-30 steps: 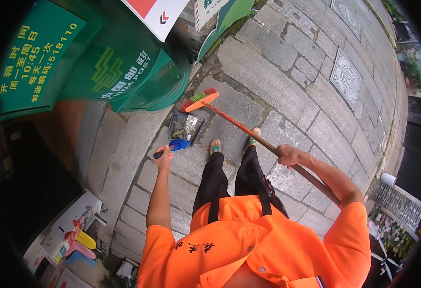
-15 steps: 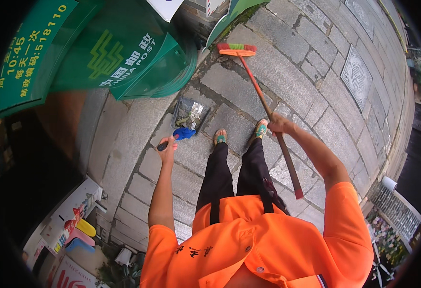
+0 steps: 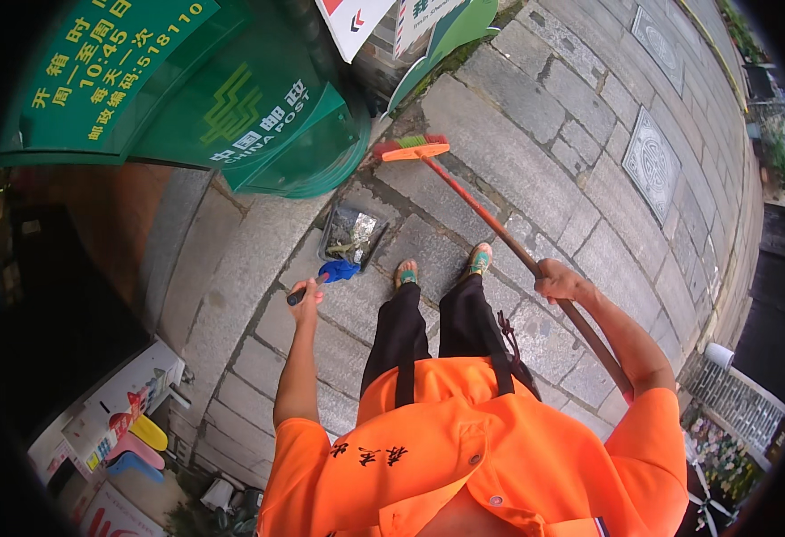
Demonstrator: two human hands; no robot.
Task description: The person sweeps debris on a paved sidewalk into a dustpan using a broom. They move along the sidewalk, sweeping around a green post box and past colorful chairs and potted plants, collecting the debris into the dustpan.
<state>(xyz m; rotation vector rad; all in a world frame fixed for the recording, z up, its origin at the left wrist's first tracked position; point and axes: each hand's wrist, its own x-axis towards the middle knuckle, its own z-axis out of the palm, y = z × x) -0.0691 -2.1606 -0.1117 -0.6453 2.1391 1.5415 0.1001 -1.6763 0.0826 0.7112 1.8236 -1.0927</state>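
Note:
My left hand (image 3: 305, 302) is closed around the dark handle of a dustpan (image 3: 323, 243), which stands on the paving left of my feet. Leaves and other litter lie inside the pan, and something blue (image 3: 339, 271) is bunched where the handle meets it. My right hand (image 3: 560, 281) grips the brown-red shaft of a broom (image 3: 494, 224), which slants from beside my right arm up to the far left. Its orange head with red and green bristles is on the paving beyond the dustpan, apart from it.
A large green post box (image 3: 307, 166) stands at the far left, close to the dustpan. A stone kerb strip (image 3: 222, 259) runs along the left. Carved square covers (image 3: 652, 166) are set in the paving on the right. My shoes (image 3: 480, 259) stand just right of the dustpan.
The broom head has moved left and nearer, toward the dustpan. My right hand has shifted right and closer to me on the shaft's line. My left hand still holds the dustpan.

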